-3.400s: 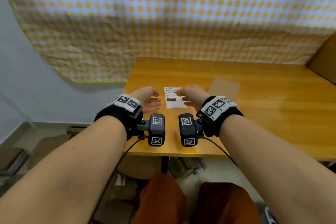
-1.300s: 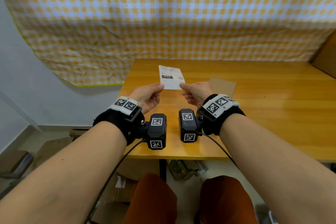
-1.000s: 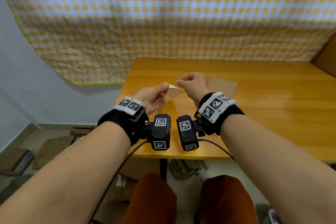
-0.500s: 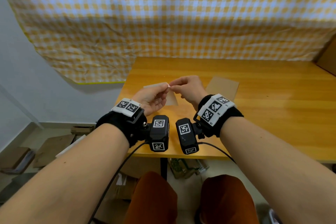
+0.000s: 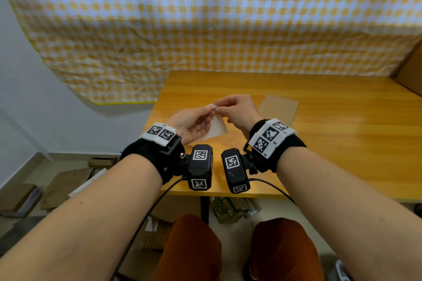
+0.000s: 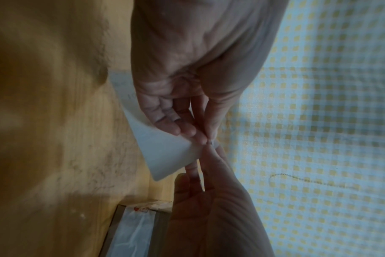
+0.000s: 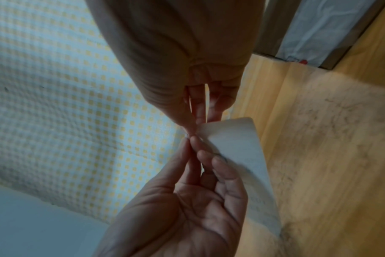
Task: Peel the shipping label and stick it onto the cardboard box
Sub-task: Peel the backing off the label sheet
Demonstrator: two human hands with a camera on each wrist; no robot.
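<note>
1. Shipping label (image 5: 216,126): it is being held in the air just above the wooden table (image 5: 342,125), a little left of centre in the head view, and I am seeing its plain back side rather than the print. I judge it is being kept off the table so that both hands can work on one corner.

2. My left hand (image 5: 190,122) is pinching the label's upper corner between thumb and forefinger, with the other fingers lying loosely behind the sheet, which I take to be bracing it so it does not flop.

3. My right hand (image 5: 237,109) is meeting the left at that same corner, its thumb and fingertip closing on the edge. In the left wrist view the two pinches are touching, tip to tip. I judge this is the start of the peel; whether the layers have parted I cannot tell.

4. The cardboard box (image 5: 279,108) is lying flat on the table, right of centre in the head view, just beyond the right hand and apart from the label. Nothing is stuck on it yet, so I judge the task is at an early stage.

5. A yellow checked cloth (image 5: 205,18) is hanging across the upper frame behind the table.
</note>
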